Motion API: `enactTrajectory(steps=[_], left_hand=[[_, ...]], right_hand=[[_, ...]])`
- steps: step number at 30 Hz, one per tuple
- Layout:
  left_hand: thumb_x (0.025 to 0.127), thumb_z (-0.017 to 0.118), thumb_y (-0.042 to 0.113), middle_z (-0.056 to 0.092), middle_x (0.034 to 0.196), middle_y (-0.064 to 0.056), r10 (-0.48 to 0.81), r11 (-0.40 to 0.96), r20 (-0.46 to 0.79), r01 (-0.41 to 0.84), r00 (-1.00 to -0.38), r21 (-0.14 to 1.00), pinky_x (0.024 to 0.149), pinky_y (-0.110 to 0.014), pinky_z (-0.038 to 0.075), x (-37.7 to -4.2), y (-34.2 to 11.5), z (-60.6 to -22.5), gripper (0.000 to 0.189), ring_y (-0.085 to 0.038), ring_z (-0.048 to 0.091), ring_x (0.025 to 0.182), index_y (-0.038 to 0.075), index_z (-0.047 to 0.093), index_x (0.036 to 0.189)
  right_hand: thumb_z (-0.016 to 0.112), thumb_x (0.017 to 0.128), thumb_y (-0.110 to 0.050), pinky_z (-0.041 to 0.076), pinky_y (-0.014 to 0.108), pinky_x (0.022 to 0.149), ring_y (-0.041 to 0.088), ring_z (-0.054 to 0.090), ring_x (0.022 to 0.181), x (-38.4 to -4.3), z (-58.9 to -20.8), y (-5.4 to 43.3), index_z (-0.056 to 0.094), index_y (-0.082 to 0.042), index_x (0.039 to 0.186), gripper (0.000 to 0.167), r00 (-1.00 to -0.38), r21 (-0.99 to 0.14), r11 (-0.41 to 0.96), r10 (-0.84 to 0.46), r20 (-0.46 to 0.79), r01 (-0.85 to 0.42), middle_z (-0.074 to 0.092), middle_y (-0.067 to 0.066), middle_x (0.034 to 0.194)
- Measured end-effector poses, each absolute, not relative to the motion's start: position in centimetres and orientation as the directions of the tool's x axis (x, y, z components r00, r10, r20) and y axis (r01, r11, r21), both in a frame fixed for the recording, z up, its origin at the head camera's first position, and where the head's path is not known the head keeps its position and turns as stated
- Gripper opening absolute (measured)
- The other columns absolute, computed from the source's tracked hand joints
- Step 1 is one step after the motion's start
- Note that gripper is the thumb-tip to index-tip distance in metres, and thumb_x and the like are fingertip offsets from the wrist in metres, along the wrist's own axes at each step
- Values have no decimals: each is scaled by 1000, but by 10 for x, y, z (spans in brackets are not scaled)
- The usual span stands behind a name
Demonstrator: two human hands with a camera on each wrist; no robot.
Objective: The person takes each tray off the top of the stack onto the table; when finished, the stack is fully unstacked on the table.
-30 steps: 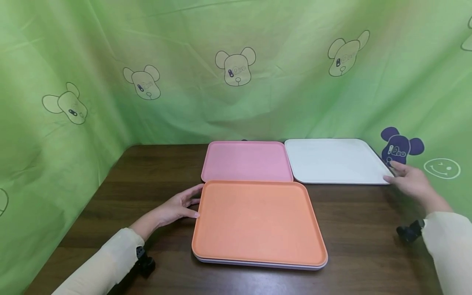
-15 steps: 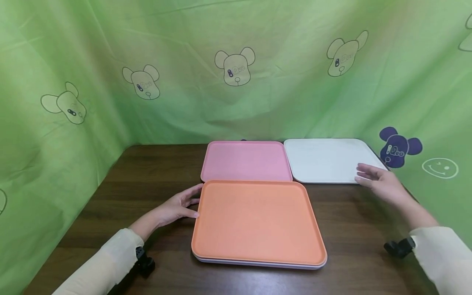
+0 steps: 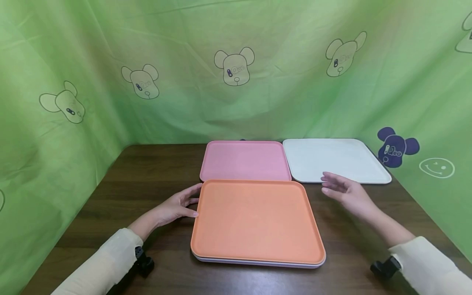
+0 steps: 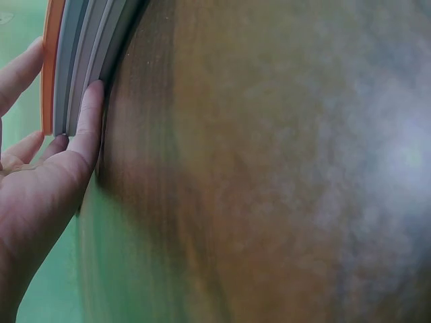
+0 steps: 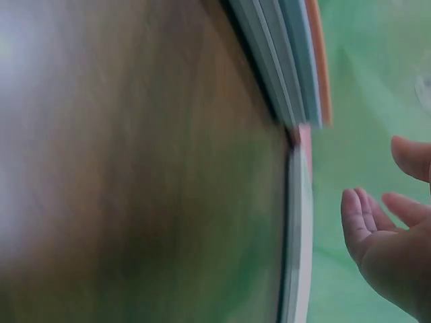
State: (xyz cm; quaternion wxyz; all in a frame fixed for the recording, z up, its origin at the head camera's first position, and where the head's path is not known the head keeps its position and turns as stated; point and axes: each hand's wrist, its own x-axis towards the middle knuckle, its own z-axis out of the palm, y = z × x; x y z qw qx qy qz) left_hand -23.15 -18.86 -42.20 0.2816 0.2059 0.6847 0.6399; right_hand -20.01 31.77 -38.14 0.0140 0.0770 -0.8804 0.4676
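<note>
A stack of trays lies at the front middle, with an orange tray [image 3: 258,223] on top and greyish tray edges [image 4: 84,64] below it in the left wrist view. My left hand [image 3: 171,211] rests its fingertips against the stack's left side, fingers spread and fairly straight. Over the table by the front edge of the white tray [image 3: 333,159] hovers my right hand [image 3: 348,194], holding nothing, its fingers loosely extended. In the right wrist view that hand [image 5: 397,242] is apart from the trays. A pink tray [image 3: 245,159] lies behind the stack, left of the white one.
The dark wooden table [image 3: 155,168] backs onto a green curtain [image 3: 184,102] printed with bear heads. The curtain also runs along the table's left and right sides. The pink and white trays stand side by side against the back.
My right hand has let go of the white tray's right front corner and moved left and towards me. The left hand and the trays have stayed in place.
</note>
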Motion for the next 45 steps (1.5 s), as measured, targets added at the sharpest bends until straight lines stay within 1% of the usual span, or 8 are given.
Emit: enactTrajectory(steps=[8, 14, 16, 18, 24, 26, 39, 45], left_hand=[[84, 75, 6, 15, 160, -12, 639, 101, -128, -82, -759, 992, 99, -39, 44, -231, -188, -422, 94, -38, 28, 139, 12, 15, 157], [84, 75, 5, 14, 160, -12, 639, 100, -130, -85, -758, 991, 100, -39, 44, -231, -189, -422, 94, -38, 28, 139, 11, 15, 157], [84, 75, 5, 14, 160, -12, 641, 98, -128, -85, -756, 992, 100, -39, 44, -231, -189, -422, 94, -39, 28, 139, 11, 15, 157], [85, 74, 5, 14, 160, -12, 644, 96, -127, -85, -754, 992, 100, -39, 44, -232, -189, -423, 94, -38, 27, 139, 11, 14, 157], [85, 74, 4, 14, 160, -12, 649, 91, -122, -83, -751, 992, 100, -39, 43, -232, -189, -423, 93, -38, 28, 139, 10, 14, 156], [84, 74, 4, 14, 160, -12, 649, 89, -122, -85, -751, 992, 100, -39, 44, -232, -188, -422, 94, -38, 28, 139, 10, 15, 156], [84, 75, 5, 15, 160, -13, 646, 92, -122, -81, -754, 992, 100, -39, 43, -231, -188, -421, 94, -39, 28, 139, 10, 15, 156], [84, 75, 4, 15, 160, -12, 647, 93, -126, -86, -752, 992, 100, -40, 44, -230, -188, -419, 94, -39, 28, 139, 11, 15, 156]], right_hand=[[66, 94, -13, 45, 11, 81, -3, 55, 102, -184, -393, 288, 42, 8, 141, 57, -986, -846, 509, -111, 122, -162, 53, 28, 129], [69, 91, -14, 47, 14, 79, 27, 56, 111, -173, -398, 275, 41, 7, 142, 62, -993, -843, 525, -89, 82, -117, 53, 26, 128], [71, 90, -13, 48, 15, 78, 34, 55, 112, -171, -400, 271, 41, 8, 141, 63, -994, -849, 517, -84, 76, -109, 54, 26, 126], [73, 88, -11, 49, 16, 76, 32, 56, 109, -169, -402, 269, 42, 10, 140, 63, -994, -855, 507, -83, 72, -104, 56, 26, 124], [77, 83, -10, 52, 21, 74, 12, 59, 97, -167, -406, 267, 45, 10, 137, 66, -994, -864, 493, -92, 59, -97, 59, 22, 117], [78, 81, -10, 52, 21, 75, 11, 58, 96, -167, -408, 267, 46, 10, 137, 67, -994, -865, 493, -92, 60, -97, 60, 21, 115], [79, 81, -10, 51, 21, 77, 19, 58, 98, -166, -412, 268, 49, 8, 136, 65, -995, -848, 521, -80, 60, -93, 62, 17, 111], [77, 82, -11, 49, 22, 76, 27, 57, 103, -165, -410, 267, 48, 5, 138, 65, -997, -851, 522, -70, 20, -53, 61, 19, 116]])
